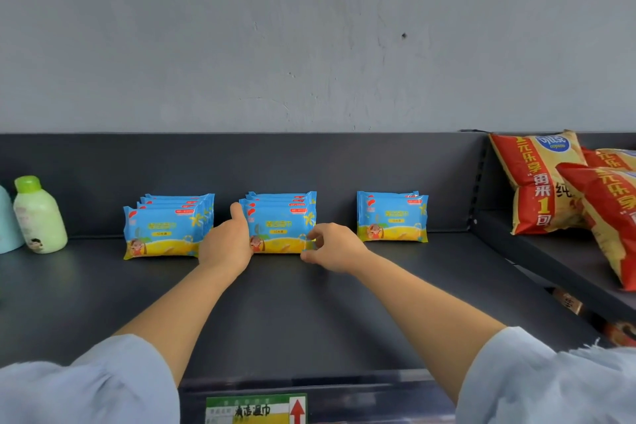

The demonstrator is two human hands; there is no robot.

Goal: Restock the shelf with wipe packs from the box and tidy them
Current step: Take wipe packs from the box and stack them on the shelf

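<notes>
Three rows of blue-and-yellow wipe packs stand upright on the dark shelf [309, 313]: a left row [165, 231], a middle row [280, 225] and a right row [392, 217]. My left hand [227, 241] presses against the left end of the middle row's front pack, thumb up along its edge. At that same pack's lower right corner, the fingertips of my right hand [332, 246] pinch the edge. The box is out of view.
A green-capped lotion bottle [38, 217] and a pale blue container [8, 224] stand at the far left. Red-and-yellow snack bags [540, 182] lie on the neighbouring shelf to the right. A green price label [256, 410] sits on the shelf's front edge.
</notes>
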